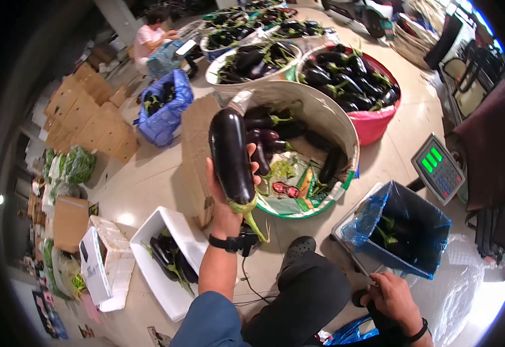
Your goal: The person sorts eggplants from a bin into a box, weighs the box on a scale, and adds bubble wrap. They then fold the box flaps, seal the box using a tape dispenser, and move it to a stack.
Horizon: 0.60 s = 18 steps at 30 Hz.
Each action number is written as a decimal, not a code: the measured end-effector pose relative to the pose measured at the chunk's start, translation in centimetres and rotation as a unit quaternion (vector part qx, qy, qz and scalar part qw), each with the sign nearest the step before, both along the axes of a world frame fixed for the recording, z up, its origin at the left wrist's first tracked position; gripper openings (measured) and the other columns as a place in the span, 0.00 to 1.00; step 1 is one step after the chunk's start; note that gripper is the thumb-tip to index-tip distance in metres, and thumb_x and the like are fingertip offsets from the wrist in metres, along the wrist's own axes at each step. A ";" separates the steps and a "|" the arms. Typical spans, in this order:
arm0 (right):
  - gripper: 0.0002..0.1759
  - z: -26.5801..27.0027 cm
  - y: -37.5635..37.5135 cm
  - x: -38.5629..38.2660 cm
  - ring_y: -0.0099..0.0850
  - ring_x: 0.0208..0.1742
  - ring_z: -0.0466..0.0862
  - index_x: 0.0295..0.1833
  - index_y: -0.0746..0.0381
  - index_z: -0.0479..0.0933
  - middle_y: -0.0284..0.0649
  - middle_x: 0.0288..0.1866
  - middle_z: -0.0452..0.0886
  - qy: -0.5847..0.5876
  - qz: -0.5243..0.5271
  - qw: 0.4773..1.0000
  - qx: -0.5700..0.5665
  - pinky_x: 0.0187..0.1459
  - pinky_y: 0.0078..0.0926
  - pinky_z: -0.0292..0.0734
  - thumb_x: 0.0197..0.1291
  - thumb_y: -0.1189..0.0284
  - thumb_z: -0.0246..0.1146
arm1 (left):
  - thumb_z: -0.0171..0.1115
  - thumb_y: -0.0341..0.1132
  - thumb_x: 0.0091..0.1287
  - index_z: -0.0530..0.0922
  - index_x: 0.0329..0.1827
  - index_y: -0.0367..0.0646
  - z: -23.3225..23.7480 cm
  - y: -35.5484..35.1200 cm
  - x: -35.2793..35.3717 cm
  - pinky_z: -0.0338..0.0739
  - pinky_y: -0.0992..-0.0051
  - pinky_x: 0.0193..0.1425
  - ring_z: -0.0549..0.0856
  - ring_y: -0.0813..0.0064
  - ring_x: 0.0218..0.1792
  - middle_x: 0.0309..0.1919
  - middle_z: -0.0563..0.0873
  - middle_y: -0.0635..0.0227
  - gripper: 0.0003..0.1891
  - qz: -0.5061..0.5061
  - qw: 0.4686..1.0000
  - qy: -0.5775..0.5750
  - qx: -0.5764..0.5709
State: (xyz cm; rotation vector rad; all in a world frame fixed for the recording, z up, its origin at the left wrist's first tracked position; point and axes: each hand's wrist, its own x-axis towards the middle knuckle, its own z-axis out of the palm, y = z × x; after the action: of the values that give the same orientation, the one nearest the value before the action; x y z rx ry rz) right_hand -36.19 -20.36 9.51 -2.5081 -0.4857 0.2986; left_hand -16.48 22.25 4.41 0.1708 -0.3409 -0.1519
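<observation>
A large glossy dark eggplant (231,151) lies along my left hand (218,184), its green stem pointing down toward my wrist. The fingers of that hand are closed around its right side. Behind it stands a wide round sack (351,139) with several eggplants at the bottom. My right hand (388,296) is lower right, close to the front edge of a scale platform, with loosely bent fingers and no visible object in them. On the scale sits a bin lined with blue plastic (420,208), with eggplants inside. The scale display (434,165) glows green.
A white foam box (192,236) holding eggplants is at lower left, beside another foam box (117,263). Full eggplant sacks (374,124) stand farther back. A blue bag (163,124) and cardboard boxes (93,127) are at left. Another person (148,43) sits at the back.
</observation>
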 end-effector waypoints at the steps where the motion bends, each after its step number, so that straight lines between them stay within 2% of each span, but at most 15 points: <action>1: 0.16 0.0 0.1 -0.3 0.50 0.40 0.86 0.51 0.66 0.82 0.50 0.40 0.84 -0.001 -0.003 1.000 0.000 0.41 0.43 0.83 0.57 0.74 0.72 | 0.67 0.53 0.70 0.60 0.82 0.42 0.3 2.0 -0.9 0.87 0.59 0.53 0.87 0.54 0.53 0.64 0.80 0.47 0.43 0.080 0.982 0.076 0.153; 2: 0.16 -0.2 0.2 -0.5 0.50 0.40 0.86 0.51 0.66 0.82 0.50 0.40 0.84 -0.006 0.013 1.000 -0.002 0.41 0.43 0.83 0.57 0.74 0.72 | 0.71 0.47 0.68 0.60 0.82 0.42 0.2 3.5 -2.0 0.86 0.59 0.55 0.87 0.56 0.54 0.64 0.80 0.49 0.43 0.160 0.929 0.158 0.294; 3: 0.16 -0.5 0.2 -0.7 0.50 0.40 0.86 0.51 0.66 0.82 0.50 0.40 0.84 -0.001 0.011 1.000 -0.001 0.41 0.43 0.83 0.57 0.74 0.72 | 0.77 0.36 0.62 0.63 0.80 0.42 2.0 3.3 -2.9 0.84 0.62 0.58 0.85 0.59 0.58 0.64 0.80 0.53 0.44 0.297 0.832 0.154 0.442; 4: 0.17 -0.7 0.2 -0.7 0.51 0.40 0.86 0.52 0.66 0.82 0.50 0.41 0.84 0.004 0.008 1.000 0.000 0.41 0.43 0.83 0.57 0.74 0.72 | 0.81 0.34 0.56 0.63 0.80 0.40 2.3 3.9 -4.0 0.81 0.62 0.62 0.84 0.56 0.61 0.64 0.80 0.51 0.48 0.392 0.700 0.112 0.586; 6: 0.17 -0.9 0.6 -0.7 0.52 0.41 0.86 0.52 0.65 0.83 0.50 0.41 0.85 -0.003 0.019 1.000 -0.008 0.42 0.42 0.83 0.57 0.74 0.71 | 0.84 0.37 0.50 0.61 0.80 0.40 1.5 5.5 -6.2 0.79 0.58 0.66 0.82 0.51 0.62 0.63 0.80 0.47 0.53 0.486 0.428 0.090 0.757; 7: 0.16 -1.2 0.7 -0.6 0.52 0.41 0.86 0.52 0.65 0.83 0.50 0.41 0.85 -0.007 0.014 1.000 -0.003 0.42 0.43 0.83 0.57 0.74 0.71 | 0.86 0.39 0.48 0.61 0.79 0.39 1.5 5.9 -7.0 0.77 0.52 0.67 0.81 0.45 0.62 0.63 0.79 0.43 0.56 0.500 0.336 0.086 0.793; 8: 0.16 -1.4 1.0 -0.5 0.52 0.41 0.86 0.51 0.65 0.83 0.50 0.42 0.85 -0.010 0.008 1.000 0.002 0.43 0.43 0.83 0.57 0.74 0.72 | 0.86 0.39 0.48 0.61 0.79 0.39 1.0 6.6 -7.4 0.77 0.52 0.67 0.81 0.45 0.62 0.63 0.79 0.43 0.56 0.502 0.334 0.093 0.792; 10: 0.15 -1.7 1.6 -0.3 0.51 0.41 0.86 0.51 0.65 0.84 0.50 0.41 0.85 -0.008 0.008 1.000 0.001 0.43 0.43 0.83 0.58 0.74 0.72 | 0.86 0.41 0.47 0.63 0.76 0.37 -0.5 8.0 -8.0 0.77 0.51 0.66 0.81 0.43 0.61 0.62 0.79 0.43 0.53 0.516 0.260 0.085 0.812; 14: 0.15 -2.4 2.4 0.4 0.50 0.41 0.87 0.51 0.65 0.84 0.49 0.41 0.85 0.001 0.001 1.000 -0.004 0.43 0.41 0.83 0.58 0.73 0.72 | 0.86 0.43 0.48 0.65 0.74 0.36 -1.8 9.8 -8.4 0.77 0.51 0.64 0.81 0.43 0.61 0.60 0.80 0.43 0.52 0.500 0.244 0.113 0.823; 16: 0.15 -2.1 3.0 0.7 0.50 0.41 0.87 0.51 0.65 0.84 0.49 0.41 0.85 0.005 0.005 1.000 -0.009 0.44 0.41 0.83 0.58 0.73 0.72 | 0.84 0.44 0.49 0.68 0.72 0.36 -2.2 10.5 -8.5 0.78 0.51 0.63 0.82 0.44 0.58 0.56 0.82 0.43 0.48 0.517 0.209 0.086 0.826; 17: 0.15 -2.0 3.3 0.8 0.50 0.41 0.87 0.51 0.65 0.84 0.48 0.41 0.86 0.009 0.004 1.000 -0.012 0.44 0.41 0.83 0.58 0.73 0.72 | 0.84 0.44 0.49 0.68 0.72 0.36 -2.3 10.8 -8.7 0.78 0.51 0.63 0.82 0.44 0.58 0.56 0.82 0.43 0.48 0.518 0.208 0.089 0.825; 18: 0.15 -2.0 3.4 0.9 0.50 0.41 0.87 0.51 0.65 0.84 0.48 0.41 0.86 0.008 0.007 1.000 -0.012 0.44 0.41 0.83 0.58 0.73 0.72 | 0.84 0.44 0.51 0.72 0.68 0.36 -2.2 11.0 -8.9 0.81 0.53 0.59 0.85 0.46 0.53 0.52 0.84 0.46 0.43 0.508 0.270 0.129 0.808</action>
State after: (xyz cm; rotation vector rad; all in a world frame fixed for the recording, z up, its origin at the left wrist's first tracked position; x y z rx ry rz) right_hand -35.27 -16.94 7.49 -2.5243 -0.4950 0.3317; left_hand -25.39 33.20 2.21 2.4159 0.5017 0.8949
